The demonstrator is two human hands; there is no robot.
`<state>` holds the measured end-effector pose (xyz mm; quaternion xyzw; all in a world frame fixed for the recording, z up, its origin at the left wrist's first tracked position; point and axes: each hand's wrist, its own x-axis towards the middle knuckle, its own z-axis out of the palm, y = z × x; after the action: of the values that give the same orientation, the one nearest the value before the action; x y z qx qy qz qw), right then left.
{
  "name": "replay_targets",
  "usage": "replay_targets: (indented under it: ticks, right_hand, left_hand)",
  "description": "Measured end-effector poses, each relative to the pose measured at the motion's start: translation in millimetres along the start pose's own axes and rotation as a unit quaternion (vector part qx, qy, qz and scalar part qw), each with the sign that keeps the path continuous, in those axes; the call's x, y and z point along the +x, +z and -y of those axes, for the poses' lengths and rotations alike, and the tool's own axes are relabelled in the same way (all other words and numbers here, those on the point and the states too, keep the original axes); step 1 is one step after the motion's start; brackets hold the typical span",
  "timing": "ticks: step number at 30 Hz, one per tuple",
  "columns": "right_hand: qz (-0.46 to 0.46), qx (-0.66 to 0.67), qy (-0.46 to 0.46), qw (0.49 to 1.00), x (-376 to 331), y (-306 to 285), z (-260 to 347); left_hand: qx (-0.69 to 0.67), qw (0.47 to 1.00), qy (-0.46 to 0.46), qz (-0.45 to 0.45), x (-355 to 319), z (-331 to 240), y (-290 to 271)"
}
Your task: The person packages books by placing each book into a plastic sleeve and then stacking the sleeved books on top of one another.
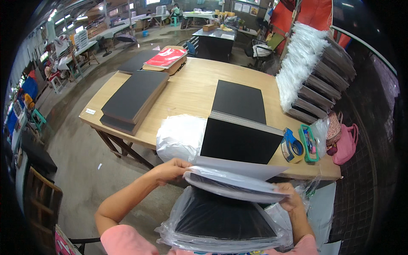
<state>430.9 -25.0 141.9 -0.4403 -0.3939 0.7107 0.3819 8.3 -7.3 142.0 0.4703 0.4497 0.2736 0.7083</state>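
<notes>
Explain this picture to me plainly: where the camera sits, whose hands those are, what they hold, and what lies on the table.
There is no machine here. The single picture comes from a wide fisheye camera on a person's head, looking down, so straight edges bend near the rim. The two bare arms coming up from the bottom are that person's own. The left hand and the right hand grip the two ends of a clear plastic bag with a black sheet in it, above a stack of bagged black sheets near the lap. On the wooden table lie stacks of black boards, a white plastic bundle, an upright black board, a blue tape dispenser and a red-covered stack.
</notes>
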Motion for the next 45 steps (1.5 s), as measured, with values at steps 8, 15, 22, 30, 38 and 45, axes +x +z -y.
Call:
replay_targets:
  ticks: [8, 15, 22, 30, 38, 45]
  right_hand:
    - [0.002, -0.036, 0.071, 0.997, 18.6, -42.4, -106.6]
    - [-0.034, -0.048, 0.014, 0.998, 64.8, -67.2, -177.8]
    - [-0.014, -0.235, 0.07, 0.969, 82.1, -72.0, -201.6]
    - [-0.183, -0.262, -0.085, 0.944, 115.7, -117.9, -247.9]
    - [-0.067, -0.326, -0.146, 0.932, 115.6, -74.6, -242.5]
    - [0.013, -0.496, -0.052, 0.867, 97.4, -94.8, -214.0]
  left_hand:
    - [-0.297, 0.942, -0.068, 0.139, 21.1, 115.9, -10.8]
    - [-0.104, 0.992, -0.061, 0.028, 68.8, 227.2, -36.2]
    - [-0.107, 0.993, -0.025, -0.05, 80.1, 259.5, -33.3]
    - [0.219, 0.941, 0.175, -0.191, 100.9, 217.4, -6.7]
    - [0.143, 0.94, 0.139, -0.278, 137.4, 264.0, 6.3]
    - [0.466, 0.882, 0.006, -0.065, 98.8, 234.5, -37.2]
